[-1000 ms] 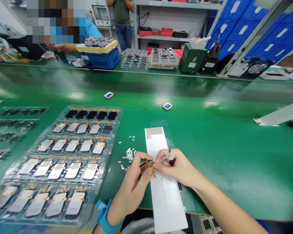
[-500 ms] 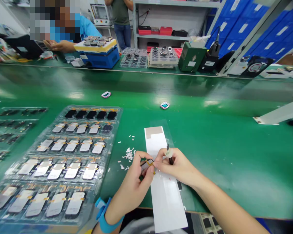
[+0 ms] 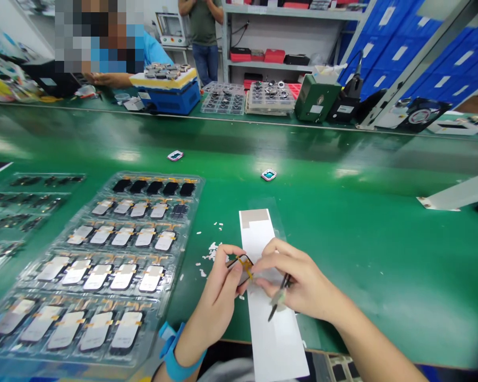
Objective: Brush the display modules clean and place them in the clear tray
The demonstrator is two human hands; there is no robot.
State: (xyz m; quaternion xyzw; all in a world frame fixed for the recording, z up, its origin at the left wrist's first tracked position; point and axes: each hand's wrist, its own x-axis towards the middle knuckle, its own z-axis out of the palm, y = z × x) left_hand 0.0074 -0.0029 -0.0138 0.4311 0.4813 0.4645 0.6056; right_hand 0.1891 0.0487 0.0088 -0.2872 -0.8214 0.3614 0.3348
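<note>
My left hand (image 3: 217, 294) pinches a small dark screen part with an orange flex cable (image 3: 244, 265), held just above the left edge of a long white paper strip (image 3: 271, 329). My right hand (image 3: 300, 284) is closed around black tweezers (image 3: 278, 300), whose tip points down and toward me over the strip. Its fingertips sit close to the part's flex cable. A blue strap (image 3: 171, 350) circles my left wrist.
A clear tray (image 3: 103, 260) with rows of similar screen parts lies at the left, more trays beyond it. White scraps (image 3: 211, 252) litter the green mat. Two small square parts (image 3: 268, 174) lie farther out. Across the bench a seated person works near a blue machine (image 3: 165, 87).
My right hand turned the tweezers over, from pointing up and away to pointing down toward me. The left hand keeps its hold on the part, shifted slightly up.
</note>
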